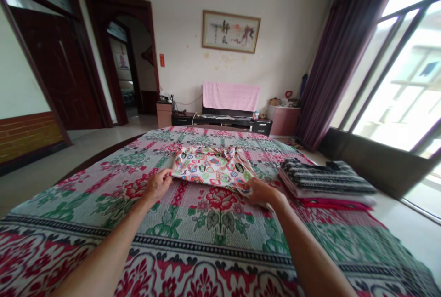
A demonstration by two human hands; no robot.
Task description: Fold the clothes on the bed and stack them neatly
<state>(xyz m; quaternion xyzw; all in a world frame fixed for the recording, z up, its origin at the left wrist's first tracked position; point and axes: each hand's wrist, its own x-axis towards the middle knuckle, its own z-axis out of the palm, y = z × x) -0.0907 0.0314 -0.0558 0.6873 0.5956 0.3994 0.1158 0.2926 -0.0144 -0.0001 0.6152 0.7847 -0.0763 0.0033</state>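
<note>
A white garment (210,168) with a colourful badge-like print lies partly folded on the flowered bed cover (220,223); its exact kind I cannot make out. My left hand (159,185) pinches its near left corner. At the near right edge, my right hand (260,190) has its fingers closed on the same cloth. The near edge runs between both hands, slightly raised at the left. Some bunched fabric shows along the far side of the garment.
To the right is a stack of folded clothes (327,182), a black and grey knit on top. Beyond the bed stand a low black cabinet (263,127) and a pink cloth (230,96) draped over something. A purple curtain (341,53) hangs by the window.
</note>
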